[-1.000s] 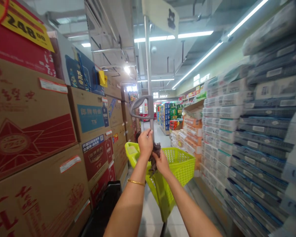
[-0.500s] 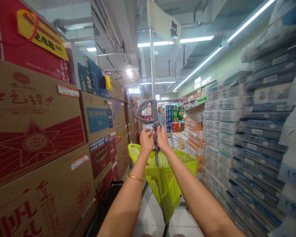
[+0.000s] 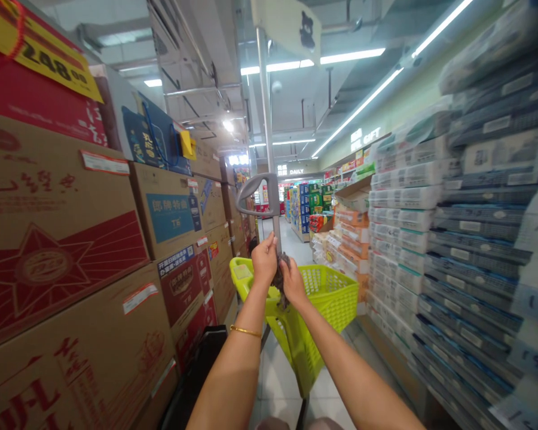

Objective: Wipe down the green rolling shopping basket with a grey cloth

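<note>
A lime-green shopping basket cart [image 3: 329,298] stands in the aisle ahead of me, with a grey pole and loop handle [image 3: 260,192] rising from it. My left hand [image 3: 264,261] is closed round the pole just below the handle. My right hand [image 3: 291,280] is beside it, closed on a dark grey rag [image 3: 280,276] pressed against the pole. A gold bangle sits on my left wrist.
Stacked cardboard boxes [image 3: 72,239] wall the left side, with a yellow price tag [image 3: 49,60] above. Piled packs of tissue paper [image 3: 466,227] line the right. A dark basket [image 3: 201,370] lies low on the left. The tiled aisle [image 3: 291,239] runs on toward distant shelves.
Both hands have slid down the pole from just under the handle, the rag moving with them. The view has shifted slightly.
</note>
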`<state>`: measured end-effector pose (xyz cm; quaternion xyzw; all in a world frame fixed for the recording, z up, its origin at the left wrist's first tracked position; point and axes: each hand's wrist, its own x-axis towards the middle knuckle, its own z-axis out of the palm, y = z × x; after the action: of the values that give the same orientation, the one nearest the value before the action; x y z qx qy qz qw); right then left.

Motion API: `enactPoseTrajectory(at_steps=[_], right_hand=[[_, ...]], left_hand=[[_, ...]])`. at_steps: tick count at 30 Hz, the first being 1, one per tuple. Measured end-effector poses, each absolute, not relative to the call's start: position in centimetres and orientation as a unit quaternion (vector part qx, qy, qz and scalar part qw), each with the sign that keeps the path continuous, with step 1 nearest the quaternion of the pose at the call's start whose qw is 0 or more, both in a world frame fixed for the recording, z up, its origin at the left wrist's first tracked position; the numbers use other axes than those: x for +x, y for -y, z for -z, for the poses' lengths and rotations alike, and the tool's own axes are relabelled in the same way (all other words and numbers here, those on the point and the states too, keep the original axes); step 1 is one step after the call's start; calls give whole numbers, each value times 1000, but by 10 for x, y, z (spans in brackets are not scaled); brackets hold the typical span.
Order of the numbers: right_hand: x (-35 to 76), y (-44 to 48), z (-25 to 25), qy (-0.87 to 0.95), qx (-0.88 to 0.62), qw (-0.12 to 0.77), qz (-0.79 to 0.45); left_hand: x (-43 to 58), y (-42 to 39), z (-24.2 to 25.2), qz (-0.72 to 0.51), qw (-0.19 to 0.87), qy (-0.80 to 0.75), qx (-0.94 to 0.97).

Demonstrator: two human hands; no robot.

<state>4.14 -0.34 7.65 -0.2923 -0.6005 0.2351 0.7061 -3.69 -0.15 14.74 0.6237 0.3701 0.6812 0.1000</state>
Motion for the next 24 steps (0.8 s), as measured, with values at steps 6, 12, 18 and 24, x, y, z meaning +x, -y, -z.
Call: enactPoseTrajectory(at_steps=[6, 12, 18, 24], right_hand=[[45, 10, -45, 610, -335, 676, -243], [40, -4, -117, 548, -328, 741, -207], [37, -19, -166, 551, -283, 773, -141], [38, -13, -130, 576, -302, 742, -164]], left_hand=[[-34, 7, -138, -704, 144, -367, 591], [-44, 2, -138, -682, 25, -358, 638], [-43, -5, -129, -685, 22, -317, 655], [-40, -9, -109, -696, 70, -339, 629]])
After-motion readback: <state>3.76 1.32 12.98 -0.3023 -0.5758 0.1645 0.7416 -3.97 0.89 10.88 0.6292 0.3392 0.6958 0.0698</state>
